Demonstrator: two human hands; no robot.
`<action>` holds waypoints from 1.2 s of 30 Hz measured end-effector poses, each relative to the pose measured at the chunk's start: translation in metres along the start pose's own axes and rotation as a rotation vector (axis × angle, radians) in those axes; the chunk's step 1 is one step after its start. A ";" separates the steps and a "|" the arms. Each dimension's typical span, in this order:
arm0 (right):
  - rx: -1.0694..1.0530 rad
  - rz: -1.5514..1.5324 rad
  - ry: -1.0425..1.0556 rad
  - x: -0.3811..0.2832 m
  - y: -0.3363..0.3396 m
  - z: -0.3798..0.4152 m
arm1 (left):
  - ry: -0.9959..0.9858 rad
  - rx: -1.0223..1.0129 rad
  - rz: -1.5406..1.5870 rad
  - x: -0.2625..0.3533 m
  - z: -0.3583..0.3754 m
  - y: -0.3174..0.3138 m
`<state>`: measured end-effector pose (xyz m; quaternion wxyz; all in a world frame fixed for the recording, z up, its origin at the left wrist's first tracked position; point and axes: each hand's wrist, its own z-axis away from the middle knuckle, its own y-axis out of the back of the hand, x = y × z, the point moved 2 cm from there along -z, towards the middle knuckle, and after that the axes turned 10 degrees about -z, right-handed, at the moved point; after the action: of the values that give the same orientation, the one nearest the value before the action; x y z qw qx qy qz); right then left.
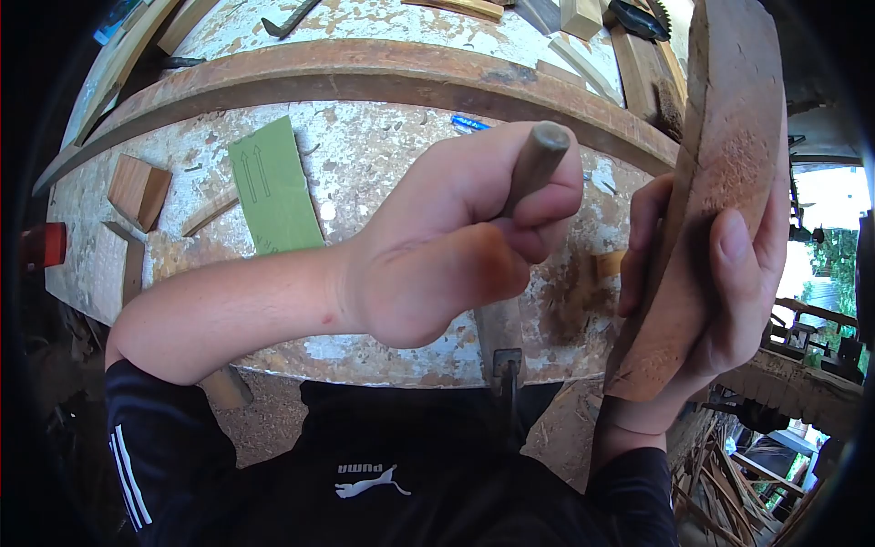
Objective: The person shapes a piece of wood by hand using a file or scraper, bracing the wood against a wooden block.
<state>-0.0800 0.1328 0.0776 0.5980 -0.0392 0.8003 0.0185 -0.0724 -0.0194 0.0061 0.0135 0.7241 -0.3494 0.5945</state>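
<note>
My left hand (465,232) is closed in a fist around a round, greyish-brown rod (540,157), like a tool handle, its blunt end pointing up toward me. The rod's lower part is hidden by my fist. My right hand (743,273) holds a long, thick piece of wood (729,155) upright and tilted, thumb on the near face and fingers round the other side. Its face is rough and pitted in places. Beneath my left hand, a narrow strip (497,326) reaches the bench edge, where a dark metal fitting (506,365) hangs.
A paint-splattered bench (365,351) spreads before me. On it lie a green sheet with printed arrows (273,187), a wood block (138,191) and a blue item (469,123). A long curved-looking beam (365,73) crosses the back; a saw (643,18) and offcuts lie beyond.
</note>
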 end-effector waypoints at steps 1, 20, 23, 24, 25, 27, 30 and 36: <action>-0.029 0.003 0.004 0.000 0.005 0.001 | -0.010 -0.006 0.004 -0.001 0.000 0.000; -0.245 0.265 -0.145 -0.049 0.028 0.000 | -0.060 -0.042 -0.108 0.003 0.002 -0.002; -0.269 0.282 -0.177 -0.055 0.032 0.000 | -0.081 -0.055 -0.104 0.000 0.003 -0.002; -0.289 0.287 -0.195 -0.057 0.034 -0.001 | -0.081 -0.058 -0.111 -0.001 0.003 -0.002; -0.308 0.291 -0.213 -0.058 0.035 -0.002 | -0.080 -0.061 -0.118 -0.001 0.003 -0.002; -0.266 0.282 -0.161 -0.054 0.032 0.000 | -0.097 -0.054 -0.140 -0.001 0.003 -0.002; -0.205 0.285 -0.107 -0.051 0.025 0.004 | -0.089 -0.053 -0.176 0.000 0.003 -0.001; -0.318 0.362 -0.218 -0.062 0.034 -0.001 | -0.113 -0.055 -0.183 0.000 0.004 -0.001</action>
<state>-0.0668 0.1693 0.1365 0.6541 0.0135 0.7120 0.2549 -0.0680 -0.0202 0.0053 0.0681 0.7847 -0.2981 0.5392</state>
